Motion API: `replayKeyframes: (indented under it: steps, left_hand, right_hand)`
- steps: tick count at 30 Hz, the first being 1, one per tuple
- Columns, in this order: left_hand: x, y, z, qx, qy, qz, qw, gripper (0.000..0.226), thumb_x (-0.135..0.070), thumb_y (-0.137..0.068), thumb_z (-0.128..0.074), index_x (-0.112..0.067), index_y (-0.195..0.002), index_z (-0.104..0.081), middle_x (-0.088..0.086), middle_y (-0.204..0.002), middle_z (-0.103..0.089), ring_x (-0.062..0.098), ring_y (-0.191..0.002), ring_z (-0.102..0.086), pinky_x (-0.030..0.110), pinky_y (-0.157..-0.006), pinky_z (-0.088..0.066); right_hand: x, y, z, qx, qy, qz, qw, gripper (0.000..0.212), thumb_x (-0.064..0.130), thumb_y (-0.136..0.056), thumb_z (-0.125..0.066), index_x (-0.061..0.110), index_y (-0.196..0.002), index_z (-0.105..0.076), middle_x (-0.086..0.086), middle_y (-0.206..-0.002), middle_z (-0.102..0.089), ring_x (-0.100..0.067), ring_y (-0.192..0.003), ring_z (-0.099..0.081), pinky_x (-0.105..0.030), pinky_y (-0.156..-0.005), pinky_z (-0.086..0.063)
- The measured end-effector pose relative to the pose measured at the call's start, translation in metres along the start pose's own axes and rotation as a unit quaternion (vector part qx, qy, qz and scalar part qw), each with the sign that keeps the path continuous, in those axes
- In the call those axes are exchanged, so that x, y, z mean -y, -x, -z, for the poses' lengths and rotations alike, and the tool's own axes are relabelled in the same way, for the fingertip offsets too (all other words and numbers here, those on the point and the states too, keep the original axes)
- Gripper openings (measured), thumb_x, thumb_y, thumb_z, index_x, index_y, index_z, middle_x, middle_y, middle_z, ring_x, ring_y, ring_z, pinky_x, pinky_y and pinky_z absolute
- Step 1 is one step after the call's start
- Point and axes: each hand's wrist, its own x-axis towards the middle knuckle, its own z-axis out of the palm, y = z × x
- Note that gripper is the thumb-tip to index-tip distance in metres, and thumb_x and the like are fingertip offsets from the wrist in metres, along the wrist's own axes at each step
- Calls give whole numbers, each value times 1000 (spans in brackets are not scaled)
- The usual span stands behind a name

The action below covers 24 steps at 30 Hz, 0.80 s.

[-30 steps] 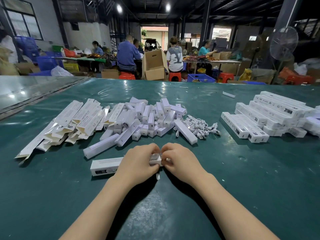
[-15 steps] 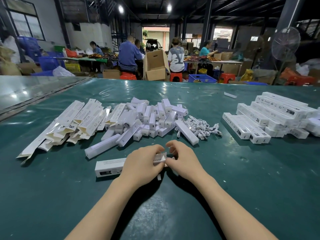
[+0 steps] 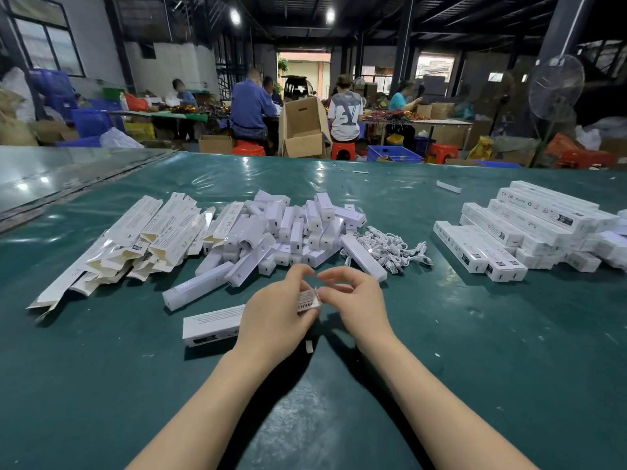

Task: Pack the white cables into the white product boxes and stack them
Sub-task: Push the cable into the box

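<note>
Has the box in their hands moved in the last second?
Yes, slightly: the box has shifted away from the paper scrap, toward the pile.

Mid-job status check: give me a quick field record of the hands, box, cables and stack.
left hand: grips product box lying on green table
right hand: fingertips at the box's right end, grip unclear
cables: loose pile beyond the hands
stacked boxes: right side of table
flat cartons: left side
</note>
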Motion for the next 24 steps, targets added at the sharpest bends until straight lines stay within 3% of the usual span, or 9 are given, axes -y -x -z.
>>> replayKeyframes:
  steps: [4,7,11,17,19,20,22,24]
  left_hand:
    - [-3,1,2,-55,4,-11,998,42,-25,-79,-68,-22,-118,-52,-12,-103,-67,17,-94,-61,23,-72,-35]
    - [-5,1,3,-79,20,-22,996,39,-19,-75,-72,-20,-111,-59,-8,-99,-69,18,-90,-64,21,-69,-36]
    - [-8,1,5,-92,25,-29,995,38,-19,-72,-75,-18,-108,-60,-7,-97,-71,18,-89,-65,25,-71,-41]
    - [-7,1,5,-104,29,-38,993,41,-13,-70,-77,-14,-108,-63,-5,-96,-71,20,-89,-65,27,-75,-44]
    - [-6,1,5,-101,27,-29,994,42,-15,-71,-77,-16,-110,-62,-6,-98,-71,20,-92,-65,28,-77,-43]
    - [-5,1,5,-102,25,-22,994,43,-16,-71,-76,-17,-112,-62,-7,-99,-71,20,-92,-65,28,-76,-42]
    - [-4,1,4,-109,23,-14,994,42,-19,-73,-75,-19,-113,-61,-7,-99,-71,20,-92,-65,29,-75,-42]
    - [-5,0,3,-123,28,-12,992,41,-18,-74,-74,-19,-114,-61,-7,-97,-72,21,-91,-66,28,-73,-40]
  right_hand:
    - [0,0,1,53,-86,-89,991,11,3,-84,-62,11,-76,-63,-5,-71,-57,-11,-57,-51,-20,-55,-49]
    - [0,0,5,91,-114,-93,985,6,9,-87,-61,7,-83,-64,-6,-74,-62,-11,-58,-57,-24,-59,-55]
    - [2,1,5,70,-140,-67,985,6,5,-83,-64,5,-77,-65,-5,-68,-63,-10,-52,-58,-26,-57,-57]
    - [6,1,7,64,-177,-94,978,19,-1,-84,-60,8,-68,-56,-4,-61,-63,-13,-49,-61,-25,-52,-56]
    - [8,4,4,43,-101,-58,992,21,1,-85,-60,8,-65,-54,-7,-61,-60,-17,-52,-59,-27,-55,-56]
    - [8,6,2,20,7,2,1000,22,4,-85,-60,8,-65,-53,-8,-61,-58,-21,-56,-58,-30,-57,-53]
    - [6,10,-3,-7,264,150,953,23,13,-88,-54,10,-66,-48,-13,-65,-59,-32,-65,-54,-35,-60,-39]
    - [6,15,-7,6,381,236,894,20,18,-89,-43,16,-70,-40,-16,-74,-61,-36,-70,-50,-34,-58,-26]
